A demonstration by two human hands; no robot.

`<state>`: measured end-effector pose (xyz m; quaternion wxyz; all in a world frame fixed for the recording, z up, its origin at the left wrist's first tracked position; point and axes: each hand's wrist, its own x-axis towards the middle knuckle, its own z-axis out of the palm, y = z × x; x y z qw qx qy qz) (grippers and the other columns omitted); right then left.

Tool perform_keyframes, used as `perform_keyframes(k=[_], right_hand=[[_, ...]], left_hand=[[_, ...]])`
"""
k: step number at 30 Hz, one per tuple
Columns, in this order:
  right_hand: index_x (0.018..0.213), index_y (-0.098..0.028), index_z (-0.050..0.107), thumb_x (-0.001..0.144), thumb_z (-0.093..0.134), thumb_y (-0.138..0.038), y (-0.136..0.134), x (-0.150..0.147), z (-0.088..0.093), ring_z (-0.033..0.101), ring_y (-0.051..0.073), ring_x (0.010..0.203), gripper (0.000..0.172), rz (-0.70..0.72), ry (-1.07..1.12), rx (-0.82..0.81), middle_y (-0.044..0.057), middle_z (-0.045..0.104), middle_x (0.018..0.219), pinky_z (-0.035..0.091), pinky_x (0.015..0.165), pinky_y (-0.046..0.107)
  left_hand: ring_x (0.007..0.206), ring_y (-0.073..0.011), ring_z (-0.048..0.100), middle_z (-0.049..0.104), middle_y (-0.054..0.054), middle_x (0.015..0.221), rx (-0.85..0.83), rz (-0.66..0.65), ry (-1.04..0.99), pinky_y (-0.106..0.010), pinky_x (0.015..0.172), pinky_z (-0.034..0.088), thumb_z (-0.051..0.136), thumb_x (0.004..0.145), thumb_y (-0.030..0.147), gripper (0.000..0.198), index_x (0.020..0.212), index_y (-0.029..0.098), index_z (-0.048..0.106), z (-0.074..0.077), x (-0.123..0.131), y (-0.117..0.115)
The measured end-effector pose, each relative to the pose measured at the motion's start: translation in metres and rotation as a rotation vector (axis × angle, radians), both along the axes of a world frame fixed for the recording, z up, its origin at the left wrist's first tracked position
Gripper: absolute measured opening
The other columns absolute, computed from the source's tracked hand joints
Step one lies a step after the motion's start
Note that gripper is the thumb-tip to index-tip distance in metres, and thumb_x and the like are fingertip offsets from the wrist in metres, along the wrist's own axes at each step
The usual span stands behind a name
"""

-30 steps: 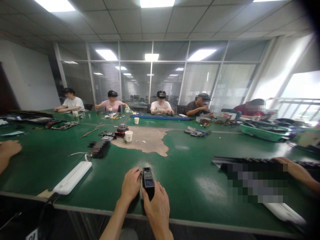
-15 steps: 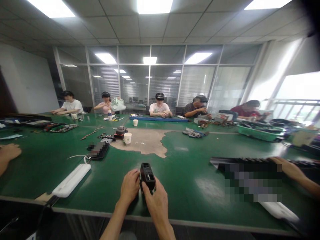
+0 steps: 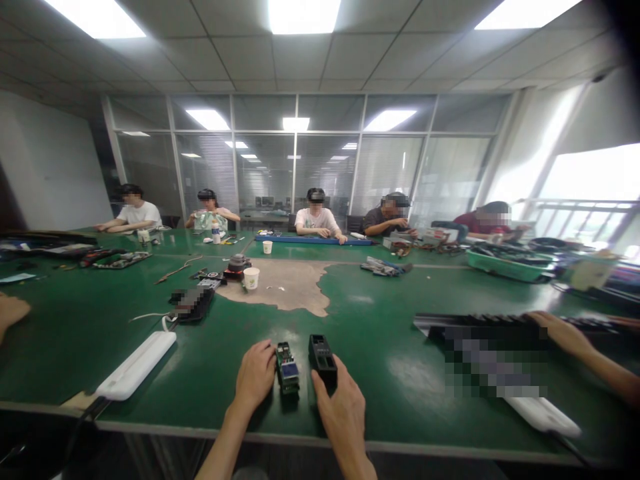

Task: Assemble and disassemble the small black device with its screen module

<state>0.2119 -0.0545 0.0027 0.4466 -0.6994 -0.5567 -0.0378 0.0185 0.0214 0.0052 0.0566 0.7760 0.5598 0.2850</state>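
While my right hand [image 3: 330, 383] grips the black casing [image 3: 323, 357], newly parted from the circuit board [image 3: 287, 375], my left hand [image 3: 257, 377] touches that board, its hold unclear; beyond on the desk [image 3: 210, 360] stand a paper cup [image 3: 251, 279] and a green basket [image 3: 505, 265] of dark items [image 3: 515, 249].

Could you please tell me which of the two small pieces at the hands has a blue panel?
The circuit board by the left hand: it shows blue amid green, whereas the casing in the right hand looks black.

Black casing [image 3: 321, 353], green board [image 3: 285, 355] with a blue screen [image 3: 289, 370], green bench [image 3: 390, 420] with a beige patch [image 3: 295, 283], blue bar [image 3: 285, 239].
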Motion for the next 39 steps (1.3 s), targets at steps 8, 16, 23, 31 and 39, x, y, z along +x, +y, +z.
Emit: perform_keyframes(k=[8,16,23,31,39], right_hand=[[0.122,-0.005,0.054,0.083,0.049,-0.049,-0.003,0.002,-0.018,0.049,0.032,0.119,0.059,-0.073,-0.122,-0.039,0.021,0.059,0.120,0.036,0.099,0.043],[0.125,-0.006,0.052,0.081,0.052,-0.050,-0.005,0.000,-0.020,0.049,0.034,0.119,0.062,-0.090,-0.140,-0.053,0.019,0.059,0.120,0.036,0.099,0.045],[0.119,-0.016,0.056,0.084,0.050,-0.049,-0.009,-0.001,0.009,0.059,0.027,0.107,0.049,0.032,0.092,-0.056,0.012,0.063,0.115,0.042,0.093,0.039],[0.117,-0.017,0.057,0.085,0.049,-0.049,-0.011,-0.041,0.035,0.062,0.025,0.102,0.046,0.155,0.154,-0.047,0.012,0.065,0.111,0.044,0.088,0.033],[0.116,-0.017,0.057,0.083,0.053,-0.039,-0.012,-0.064,0.058,0.063,0.024,0.097,0.040,0.107,-0.042,-0.149,0.011,0.068,0.103,0.043,0.082,0.032]], left_hand=[[0.124,-0.0212,0.047,0.056,-0.007,0.132,-0.001,-0.018,0.060,-0.038,0.106,0.034,0.038,0.094,0.033,0.038,0.123,0.024,0.059,0.004,0.001,0.000],[0.124,-0.0218,0.046,0.056,-0.006,0.132,0.000,-0.007,0.067,-0.039,0.106,0.034,0.037,0.094,0.040,0.040,0.123,0.024,0.059,-0.002,0.002,0.004],[0.123,-0.0202,0.048,0.056,-0.006,0.132,0.022,0.005,0.045,-0.038,0.107,0.035,0.037,0.093,0.026,0.038,0.124,0.022,0.059,-0.008,0.001,0.006],[0.123,-0.0188,0.048,0.057,-0.007,0.131,0.047,0.014,-0.026,-0.037,0.108,0.035,0.037,0.093,0.022,0.038,0.123,0.020,0.058,-0.012,-0.001,0.005],[0.122,-0.0187,0.050,0.057,-0.007,0.131,0.022,0.013,-0.116,-0.037,0.107,0.037,0.037,0.088,0.015,0.042,0.124,0.020,0.058,-0.020,-0.004,0.010]])
